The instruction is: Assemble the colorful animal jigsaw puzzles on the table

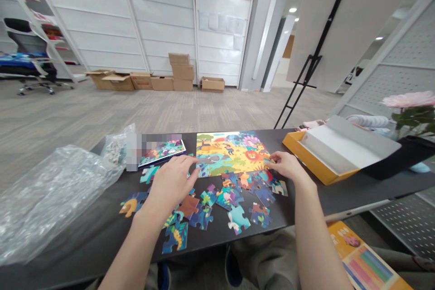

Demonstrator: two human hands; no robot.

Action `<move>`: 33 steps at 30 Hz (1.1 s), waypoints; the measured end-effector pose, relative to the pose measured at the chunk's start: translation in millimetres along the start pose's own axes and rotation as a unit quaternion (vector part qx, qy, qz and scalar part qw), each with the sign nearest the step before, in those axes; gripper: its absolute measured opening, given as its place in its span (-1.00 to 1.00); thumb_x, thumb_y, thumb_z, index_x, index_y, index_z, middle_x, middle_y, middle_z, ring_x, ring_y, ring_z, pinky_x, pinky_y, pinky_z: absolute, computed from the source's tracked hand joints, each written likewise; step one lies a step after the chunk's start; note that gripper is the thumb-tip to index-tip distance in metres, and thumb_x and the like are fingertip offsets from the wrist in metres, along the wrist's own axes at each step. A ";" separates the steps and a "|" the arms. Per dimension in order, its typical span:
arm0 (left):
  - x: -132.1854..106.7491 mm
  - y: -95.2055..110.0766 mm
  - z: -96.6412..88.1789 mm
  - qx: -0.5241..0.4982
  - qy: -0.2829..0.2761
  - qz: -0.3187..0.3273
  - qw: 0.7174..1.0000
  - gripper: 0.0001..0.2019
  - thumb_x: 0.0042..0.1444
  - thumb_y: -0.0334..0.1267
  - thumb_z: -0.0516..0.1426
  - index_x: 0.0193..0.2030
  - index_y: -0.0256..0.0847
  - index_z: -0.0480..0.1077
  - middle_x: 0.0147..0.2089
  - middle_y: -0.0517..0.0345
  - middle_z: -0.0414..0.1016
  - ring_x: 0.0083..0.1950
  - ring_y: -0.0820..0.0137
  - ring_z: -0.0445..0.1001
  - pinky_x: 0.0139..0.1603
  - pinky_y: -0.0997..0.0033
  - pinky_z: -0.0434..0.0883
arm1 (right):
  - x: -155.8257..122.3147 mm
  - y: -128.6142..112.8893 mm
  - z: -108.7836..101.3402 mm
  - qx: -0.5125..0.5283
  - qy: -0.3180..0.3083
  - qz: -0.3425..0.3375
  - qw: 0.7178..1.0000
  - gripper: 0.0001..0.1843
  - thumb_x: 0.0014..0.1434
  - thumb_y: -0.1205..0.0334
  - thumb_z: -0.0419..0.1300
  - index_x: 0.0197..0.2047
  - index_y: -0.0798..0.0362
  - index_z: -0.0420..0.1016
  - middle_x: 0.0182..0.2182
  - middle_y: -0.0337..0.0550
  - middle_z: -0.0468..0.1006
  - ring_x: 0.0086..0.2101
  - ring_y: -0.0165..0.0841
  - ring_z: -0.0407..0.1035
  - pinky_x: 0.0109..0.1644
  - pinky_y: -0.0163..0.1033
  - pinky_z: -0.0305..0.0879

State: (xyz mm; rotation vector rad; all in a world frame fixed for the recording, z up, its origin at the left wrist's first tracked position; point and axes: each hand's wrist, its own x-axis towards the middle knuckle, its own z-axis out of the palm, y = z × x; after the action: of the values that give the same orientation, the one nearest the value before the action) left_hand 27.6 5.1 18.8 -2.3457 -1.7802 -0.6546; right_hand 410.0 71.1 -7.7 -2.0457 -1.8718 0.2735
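Note:
A bright animal jigsaw picture (231,154), with a lion, a crocodile and a hippo on yellow ground, lies flat on the dark table (136,240). My left hand (178,174) is at its left edge, palm down, with thumb and index finger apart. At the right edge, my right hand (287,166) has its fingers and thumb curled in on the picture's border. Loose dark-blue and teal puzzle pieces (238,219) are scattered in front of it, some overlapping. An orange animal piece (128,207) lies left of my left forearm.
Clear plastic wrap (61,195) covers the table's left side, beside a partly blurred picture box (163,152). An open yellow box (316,163) with a white inside stands at right, near a pink flower (411,99). A colourful package (367,258) sits low at right.

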 end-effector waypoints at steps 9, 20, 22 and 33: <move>1.7 4.4 -14.0 0.019 -0.041 -0.110 0.993 -0.74 0.32 -0.19 0.04 -0.03 -0.12 0.53 0.05 0.13 0.62 0.05 0.21 0.57 -0.10 0.31 0.46 | -1.6 -5.3 -2.3 -0.024 -0.018 0.014 0.999 -0.64 0.03 0.06 0.35 -0.14 0.10 0.65 -0.22 -0.02 0.68 -0.23 -0.19 0.55 -0.14 -0.23 0.38; -1.1 7.6 -8.3 0.010 -0.065 -0.097 0.993 -0.75 0.33 -0.19 0.03 0.00 -0.09 0.50 0.05 0.13 0.62 0.05 0.18 0.57 -0.09 0.27 0.46 | -1.8 -7.9 -3.7 -0.044 -0.033 0.029 0.998 -0.61 0.06 0.05 0.33 -0.09 0.09 0.63 -0.13 0.01 0.67 -0.14 -0.14 0.55 -0.13 -0.21 0.36; -2.0 10.1 -7.5 0.015 -0.073 -0.092 0.993 -0.75 0.33 -0.19 0.03 -0.01 -0.11 0.50 0.04 0.11 0.61 0.05 0.17 0.56 -0.08 0.25 0.46 | -1.6 -7.7 -3.8 -0.043 -0.038 0.032 0.998 -0.59 0.07 0.04 0.32 -0.07 0.10 0.63 -0.12 0.02 0.67 -0.12 -0.13 0.54 -0.12 -0.20 0.36; -6.9 18.3 -8.6 0.024 -0.093 -0.077 0.992 -0.78 0.32 -0.23 0.06 -0.03 -0.14 0.51 -0.02 0.07 0.62 0.02 0.17 0.57 -0.04 0.24 0.46 | 2.6 -0.5 2.0 -0.055 -0.019 0.018 0.998 -0.64 0.05 0.02 0.33 -0.15 0.06 0.65 -0.20 -0.01 0.68 -0.18 -0.13 0.55 -0.16 -0.20 0.37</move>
State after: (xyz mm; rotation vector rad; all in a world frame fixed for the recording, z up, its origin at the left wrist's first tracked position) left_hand 41.1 -9.5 26.5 -2.3213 -2.0475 -0.4183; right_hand 409.0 74.0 -9.1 -2.1637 -1.9127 0.2252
